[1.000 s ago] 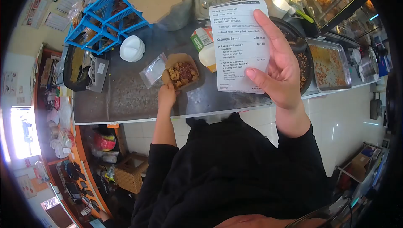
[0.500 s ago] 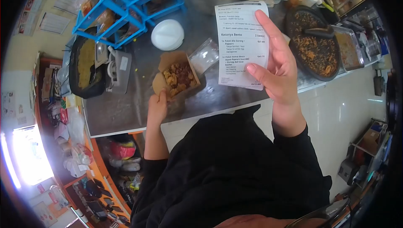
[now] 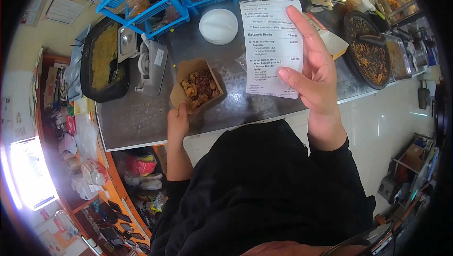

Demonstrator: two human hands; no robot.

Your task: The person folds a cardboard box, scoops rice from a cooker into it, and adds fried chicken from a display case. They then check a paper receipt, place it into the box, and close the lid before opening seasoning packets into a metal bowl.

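My right hand (image 3: 314,67) holds up a long printed receipt (image 3: 266,53), pinched at its right edge, with the thumb in front and the index finger stretched along the top. Down at the counter, my left hand (image 3: 178,120) grips the flap of an open brown cardboard food box (image 3: 218,91). Inside the box lie pieces of fried chicken (image 3: 192,90), some coated in dark red sauce. A round white container (image 3: 218,26) stands just behind the box. Partly hidden behind the receipt is a small clear plastic packet (image 3: 241,61).
Blue stacked baskets (image 3: 146,8) stand at the back left. A black tray of yellow food (image 3: 100,62) sits beside a metal-lidded container (image 3: 150,65). To the right are a white-and-yellow carton (image 3: 330,39) and a dark stone mortar (image 3: 365,53). The counter's front edge runs before me.
The view has shifted, so the counter items appear moved. More of the carton behind the receipt shows, and less of the plastic packet. Both hands keep their holds.
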